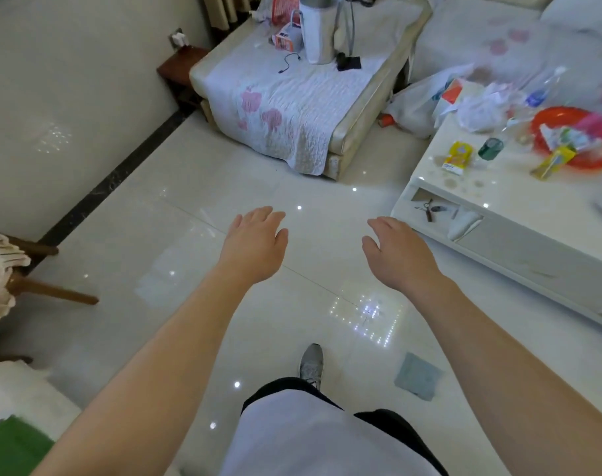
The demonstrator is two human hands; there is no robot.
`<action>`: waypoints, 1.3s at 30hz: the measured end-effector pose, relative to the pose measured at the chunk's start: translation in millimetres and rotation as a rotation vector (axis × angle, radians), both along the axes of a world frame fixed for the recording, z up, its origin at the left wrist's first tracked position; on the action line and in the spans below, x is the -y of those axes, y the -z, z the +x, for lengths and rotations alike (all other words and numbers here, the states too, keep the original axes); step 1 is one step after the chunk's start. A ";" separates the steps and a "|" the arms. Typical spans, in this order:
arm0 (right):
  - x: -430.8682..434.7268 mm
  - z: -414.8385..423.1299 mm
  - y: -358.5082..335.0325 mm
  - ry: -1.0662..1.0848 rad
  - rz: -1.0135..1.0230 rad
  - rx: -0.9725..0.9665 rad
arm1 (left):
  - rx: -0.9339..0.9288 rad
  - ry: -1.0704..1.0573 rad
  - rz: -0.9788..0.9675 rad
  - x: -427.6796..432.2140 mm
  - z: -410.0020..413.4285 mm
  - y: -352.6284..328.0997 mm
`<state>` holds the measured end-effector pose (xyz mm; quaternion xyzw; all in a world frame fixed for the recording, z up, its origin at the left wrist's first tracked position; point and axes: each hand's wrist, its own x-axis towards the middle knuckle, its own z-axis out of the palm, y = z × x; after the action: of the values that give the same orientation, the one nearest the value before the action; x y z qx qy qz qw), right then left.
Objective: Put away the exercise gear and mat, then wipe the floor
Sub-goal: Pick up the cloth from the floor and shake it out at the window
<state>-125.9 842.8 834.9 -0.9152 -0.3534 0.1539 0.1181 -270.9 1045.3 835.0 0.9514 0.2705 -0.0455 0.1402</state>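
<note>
Floor [127, 235] | cluttered bench [533, 214] right, draped sofa [292, 108] ahead | glossy white tiles, grey cloth [418, 376] near shoe [311, 364] | left hand [255, 243], right hand [401, 257] hover empty, fingers [263, 213] loosely apart

- We have bare tiled floor [176, 235] ahead, open under and between our left hand [255, 242] and right hand [399, 252].
- On the right, the white desk [519, 249] blocks the way, its near corner just beside our right hand.
- Far ahead, a quilt-covered sofa seat [292, 108] closes off the floor.
- At left, wooden chair legs [52, 293] jut onto the tiles.
- A grey cloth [418, 376] lies flat at near right, beside our shoe [311, 364].
</note>
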 end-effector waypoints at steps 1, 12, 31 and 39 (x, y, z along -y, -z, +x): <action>1.8 5.7 0.8 0.008 -0.003 -0.007 | -0.007 0.005 -0.002 1.3 7.2 -0.1; 93.0 49.7 8.2 -0.059 0.011 -0.020 | 0.001 -0.051 0.006 101.7 42.5 3.6; 260.1 53.3 21.0 -0.197 -0.022 -0.073 | -0.008 -0.203 -0.056 305.8 12.1 26.5; 279.9 55.2 42.8 -0.131 -0.099 -0.048 | -0.031 -0.150 -0.092 304.4 11.5 56.3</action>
<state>-70.6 563.0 792.1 -0.8908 -0.4014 0.2007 0.0707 -259.4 740.9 778.7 0.9202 0.3405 -0.0620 0.1828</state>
